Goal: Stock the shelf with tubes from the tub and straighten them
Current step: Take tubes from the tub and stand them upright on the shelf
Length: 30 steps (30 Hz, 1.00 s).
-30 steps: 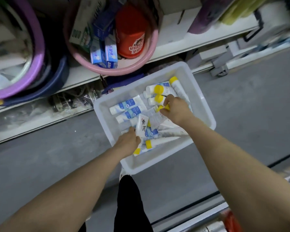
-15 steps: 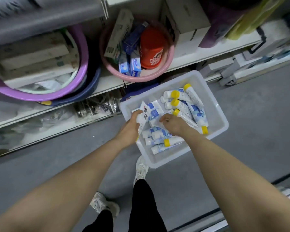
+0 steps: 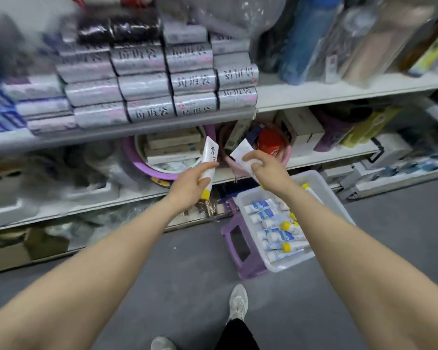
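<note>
The white tube (image 3: 209, 160) gripped in the left hand (image 3: 190, 184) carries black Chinese brush characters; the top one reads 黄, the one under it is half hidden by fingers. The silver-grey packs (image 3: 147, 84) stacked on the upper shelf (image 3: 339, 93) bear three-character Chinese labels, too blurred to read surely.

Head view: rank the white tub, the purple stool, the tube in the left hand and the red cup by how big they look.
1. White tub
2. Purple stool, partly hidden under the tub
3. Tube in left hand
4. Red cup, partly hidden and farther back, so 3 and 4 are unsure.
</note>
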Available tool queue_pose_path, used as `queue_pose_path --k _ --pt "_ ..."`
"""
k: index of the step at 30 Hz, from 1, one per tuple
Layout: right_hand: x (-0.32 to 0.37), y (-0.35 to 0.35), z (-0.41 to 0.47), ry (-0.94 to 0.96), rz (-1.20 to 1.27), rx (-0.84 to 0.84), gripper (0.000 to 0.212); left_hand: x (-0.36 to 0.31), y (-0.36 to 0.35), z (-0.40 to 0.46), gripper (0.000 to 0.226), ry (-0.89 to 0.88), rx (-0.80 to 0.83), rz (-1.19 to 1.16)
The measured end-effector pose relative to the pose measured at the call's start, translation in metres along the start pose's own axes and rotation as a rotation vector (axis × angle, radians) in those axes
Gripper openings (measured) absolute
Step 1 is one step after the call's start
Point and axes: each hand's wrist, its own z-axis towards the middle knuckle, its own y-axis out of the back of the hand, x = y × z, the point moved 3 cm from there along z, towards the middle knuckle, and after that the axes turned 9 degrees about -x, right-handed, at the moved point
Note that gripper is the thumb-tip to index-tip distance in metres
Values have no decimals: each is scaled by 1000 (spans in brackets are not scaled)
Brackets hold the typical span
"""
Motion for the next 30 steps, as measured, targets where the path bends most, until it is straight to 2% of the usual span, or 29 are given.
queue_pose_path --k 10,16,23,30 --pt "216 -37 -44 459 28 -113 38 10 213 -55 43 -119 -407 74" --pt "337 -52 -71 688 85 -224 33 23 328 -97 48 -138 -621 33" --pt "472 -73 -90 1001 114 -244 29 26 451 -142 47 -138 -848 106" --pt "589 -96 -83 1181 167 -272 32 46 549 -149 49 -158 -1031 145"
